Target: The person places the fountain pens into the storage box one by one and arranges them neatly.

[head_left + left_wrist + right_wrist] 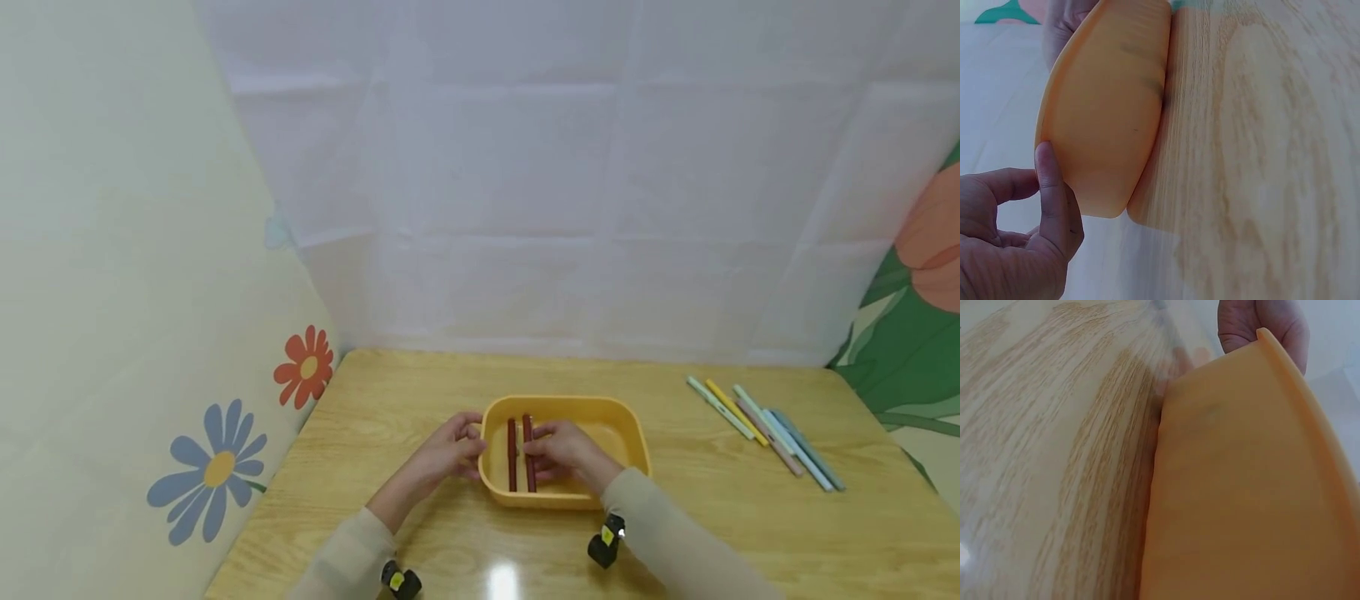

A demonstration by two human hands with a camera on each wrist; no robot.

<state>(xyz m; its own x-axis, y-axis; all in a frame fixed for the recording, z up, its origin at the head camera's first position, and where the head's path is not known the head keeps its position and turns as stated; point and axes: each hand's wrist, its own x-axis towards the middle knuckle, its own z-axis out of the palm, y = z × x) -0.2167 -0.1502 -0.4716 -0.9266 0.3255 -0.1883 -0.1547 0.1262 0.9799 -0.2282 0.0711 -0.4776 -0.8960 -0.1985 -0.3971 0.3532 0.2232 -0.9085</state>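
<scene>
A yellow plastic tray (551, 502) sits on the wooden table, with two dark red pens lying side by side in its left half. My left hand (450, 450) grips the tray's left end, and its fingers (1052, 181) are at the rim in the left wrist view. Inside the tray, my right hand (570, 452) pinches the right-hand pen (528, 429) from its right side. The other pen (512, 458) lies just left of it. The tray's wall (1247, 475) hides the right hand in the right wrist view.
Several pens lie in a loose group on the table's right side, among them a yellow pen (735, 411), a mauve pen (772, 440) and a light blue pen (802, 457). A white cloth (510, 208) hangs behind the table, and a flowered wall covering (217, 333) stands at left.
</scene>
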